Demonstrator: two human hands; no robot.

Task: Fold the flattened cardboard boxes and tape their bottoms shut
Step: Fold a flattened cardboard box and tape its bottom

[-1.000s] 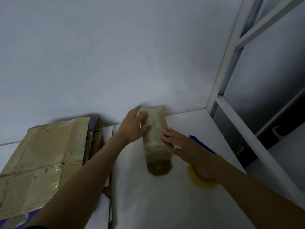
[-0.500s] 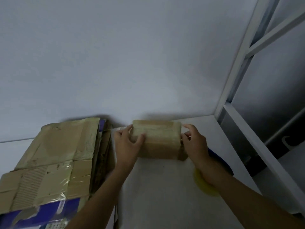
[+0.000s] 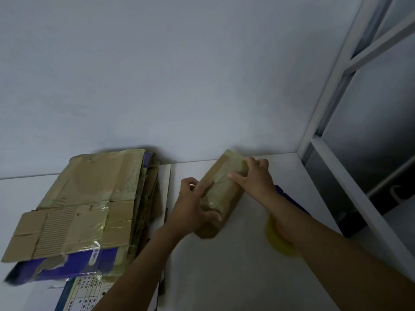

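1. Both hands are on the small cardboard box. It lies slanted on the white table just right of centre, its length running from seven o'clock to one o'clock.
2. The left hand wraps the near end, fingers curled over the taped face. The right hand clasps the far end. My read is that this end-to-end hold is for turning or squaring the box.
3. The yellow tape roll sits at four o'clock of the box, half hidden under the right forearm. It looks parked within reach for the next seam.
4. The stack of flattened boxes waits at nine o'clock, well apart, likely the supply pile.
5. A plain pale wall rises directly behind the table. A white metal frame stands at two o'clock, and the light is dim.
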